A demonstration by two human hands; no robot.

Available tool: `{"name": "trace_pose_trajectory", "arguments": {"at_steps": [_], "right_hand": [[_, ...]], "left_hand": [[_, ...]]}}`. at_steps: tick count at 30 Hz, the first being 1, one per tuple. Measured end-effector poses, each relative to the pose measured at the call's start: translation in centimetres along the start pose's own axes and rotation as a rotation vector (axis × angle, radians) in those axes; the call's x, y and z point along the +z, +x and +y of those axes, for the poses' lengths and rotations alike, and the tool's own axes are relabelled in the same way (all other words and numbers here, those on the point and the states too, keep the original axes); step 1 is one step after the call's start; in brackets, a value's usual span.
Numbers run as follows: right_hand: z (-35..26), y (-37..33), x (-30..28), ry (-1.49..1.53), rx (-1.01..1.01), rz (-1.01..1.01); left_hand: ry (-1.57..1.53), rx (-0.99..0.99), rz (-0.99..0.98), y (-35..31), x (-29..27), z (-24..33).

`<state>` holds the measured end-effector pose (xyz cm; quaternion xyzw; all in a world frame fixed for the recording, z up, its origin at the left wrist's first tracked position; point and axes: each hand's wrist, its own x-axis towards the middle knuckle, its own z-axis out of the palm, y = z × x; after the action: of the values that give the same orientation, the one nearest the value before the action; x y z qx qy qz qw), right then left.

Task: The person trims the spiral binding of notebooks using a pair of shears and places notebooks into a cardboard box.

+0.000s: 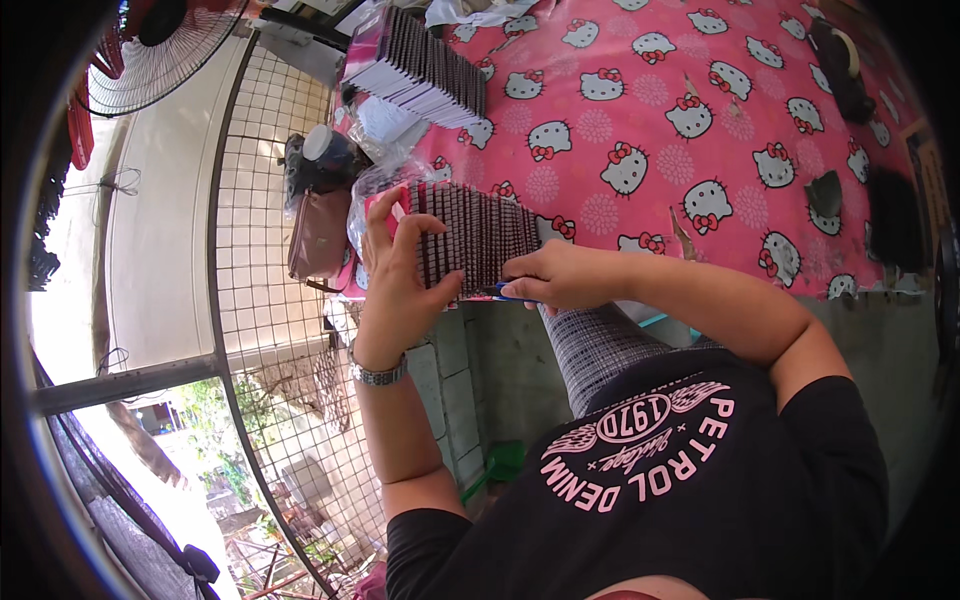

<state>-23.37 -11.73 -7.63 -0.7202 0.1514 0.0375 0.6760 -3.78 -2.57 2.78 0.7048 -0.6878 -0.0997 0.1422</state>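
A tight row of dark, thin pieces with pale stripes point(480, 232) sits at the near left edge of the table. Against its left end rests my left hand point(405, 262), thumb and index finger curved but spread apart on the pieces, a metal-band watch on that wrist. At the near right corner of the row, my right hand point(560, 274) is closed around a small blue-handled tool point(520, 291). The working end of this tool is mostly hidden by the fingers and the row, so its kind cannot be made out.
A second, taller row of similar pieces point(420, 68) stands farther back on the pink patterned tablecloth point(630, 115). Clear plastic wrap, a brown pouch point(322, 232) and a lidded jar point(330, 148) crowd the left side beside a wire grille point(262, 190). A fan point(165, 50) is at upper left.
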Motion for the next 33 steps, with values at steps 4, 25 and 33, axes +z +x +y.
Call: {"name": "trace_pose_trajectory", "arguments": {"at_steps": [4,25,33], "right_hand": [[2.5,0.0,1.0,-0.401,-0.397,0.359],[3.8,1.0,0.7,-0.201,-0.227,0.234],[4.7,0.6,1.2,-0.494,-0.559,0.526]], "left_hand": [[0.005,0.025,0.008,0.1,0.0,-0.1],[0.011,0.026,0.003,0.1,0.0,-0.1],[0.012,0.031,0.006,0.1,0.0,-0.1]]}}
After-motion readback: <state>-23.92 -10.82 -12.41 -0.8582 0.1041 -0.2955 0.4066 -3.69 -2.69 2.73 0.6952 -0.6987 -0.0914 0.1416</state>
